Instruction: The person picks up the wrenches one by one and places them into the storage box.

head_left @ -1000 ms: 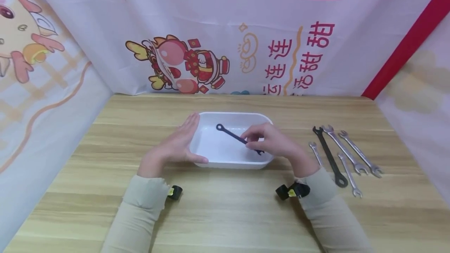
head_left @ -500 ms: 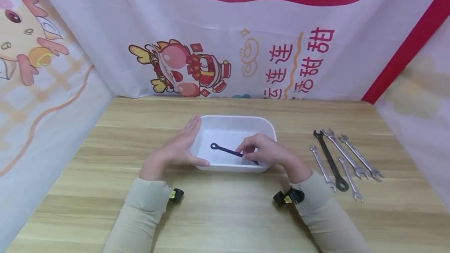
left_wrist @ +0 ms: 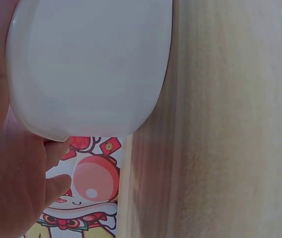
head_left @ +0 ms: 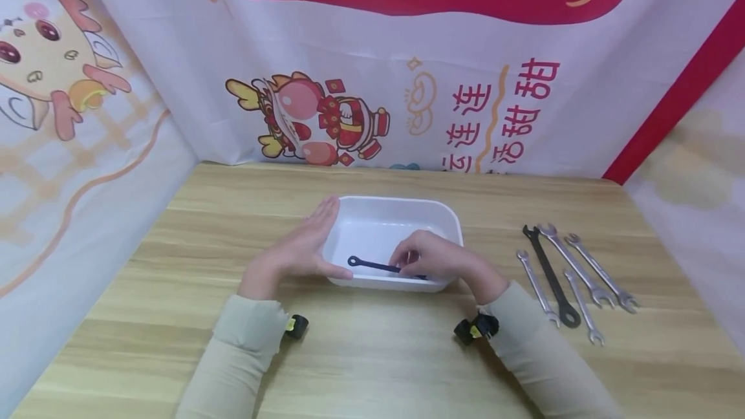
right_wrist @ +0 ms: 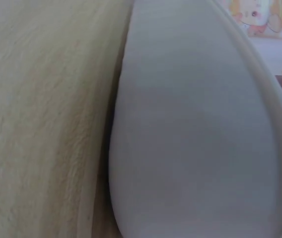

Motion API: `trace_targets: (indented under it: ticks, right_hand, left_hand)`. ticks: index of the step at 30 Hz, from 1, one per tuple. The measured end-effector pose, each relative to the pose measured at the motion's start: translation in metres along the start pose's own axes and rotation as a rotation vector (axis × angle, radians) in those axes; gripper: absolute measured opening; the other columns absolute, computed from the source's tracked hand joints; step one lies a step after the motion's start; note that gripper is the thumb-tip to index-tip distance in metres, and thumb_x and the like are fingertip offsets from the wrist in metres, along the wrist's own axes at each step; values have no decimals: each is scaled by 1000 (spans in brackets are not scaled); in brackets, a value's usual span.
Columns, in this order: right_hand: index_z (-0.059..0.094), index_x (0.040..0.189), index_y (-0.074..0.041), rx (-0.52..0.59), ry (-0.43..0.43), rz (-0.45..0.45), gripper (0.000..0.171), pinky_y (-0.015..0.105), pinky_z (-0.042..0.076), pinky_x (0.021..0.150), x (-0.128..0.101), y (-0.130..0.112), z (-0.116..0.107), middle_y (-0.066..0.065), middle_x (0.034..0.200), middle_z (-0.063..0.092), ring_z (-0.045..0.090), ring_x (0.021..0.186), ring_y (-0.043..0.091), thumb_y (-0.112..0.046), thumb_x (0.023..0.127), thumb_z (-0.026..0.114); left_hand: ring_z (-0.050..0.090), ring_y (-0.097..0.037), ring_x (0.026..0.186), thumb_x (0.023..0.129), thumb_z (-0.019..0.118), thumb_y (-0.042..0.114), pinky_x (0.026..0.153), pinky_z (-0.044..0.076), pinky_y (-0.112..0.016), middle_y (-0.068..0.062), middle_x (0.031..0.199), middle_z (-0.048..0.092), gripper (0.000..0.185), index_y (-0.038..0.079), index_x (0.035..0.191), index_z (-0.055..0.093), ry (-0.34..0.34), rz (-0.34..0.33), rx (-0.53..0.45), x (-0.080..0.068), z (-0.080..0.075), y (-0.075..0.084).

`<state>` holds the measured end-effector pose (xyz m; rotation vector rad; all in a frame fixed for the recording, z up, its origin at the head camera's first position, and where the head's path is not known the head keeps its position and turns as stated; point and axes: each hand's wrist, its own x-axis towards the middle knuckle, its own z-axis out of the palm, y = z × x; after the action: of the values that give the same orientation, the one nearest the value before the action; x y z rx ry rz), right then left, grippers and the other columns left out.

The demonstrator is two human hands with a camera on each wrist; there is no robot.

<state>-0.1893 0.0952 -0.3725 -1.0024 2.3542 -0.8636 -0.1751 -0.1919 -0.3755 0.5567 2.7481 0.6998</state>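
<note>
Spreading wide across the scene is the wooden tabletop (head_left: 372, 354), and at its middle sits the white tray (head_left: 401, 212). The left hand (head_left: 297, 252) lies flat against the tray's left wall, fingers straight, thumb along the near corner, grip holding nothing. The right hand (head_left: 433, 260) dips over the near rim, its grip pinching one end of the black wrench (head_left: 369, 265), which lies low inside the tray near the front wall. Off to the right, well apart, a row of spare wrenches (head_left: 573, 273) rests on the wood.
</note>
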Motion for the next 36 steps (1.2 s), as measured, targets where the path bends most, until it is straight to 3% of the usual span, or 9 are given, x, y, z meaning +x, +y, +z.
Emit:
trace_targets:
  ticks: [16,29,36]
  right_hand:
    - [77,103,-16,-12,-38,78,19,32,54,87,2,5,5,-5,92,72,62,89,9,-5,89,71]
    - [75,94,-19,-39,-41,66,16,32,53,85,11,5,8,-2,91,72,62,86,10,-5,89,70]
    - [73,92,-18,-50,-30,105,15,32,52,86,13,4,10,-5,89,69,61,86,10,-4,87,71]
  left_hand:
    - [-9,-22,156,61,76,78,125,8,-53,1,167,-16,145,13,160,-7,-18,4,0,0,4,3]
    - [-10,-18,156,60,74,80,126,8,-51,2,168,-15,144,16,160,-8,-20,-15,9,1,-1,4]
    - [-10,-20,156,61,75,79,126,8,-51,1,168,-15,144,14,160,-8,-20,-14,1,0,-1,3]
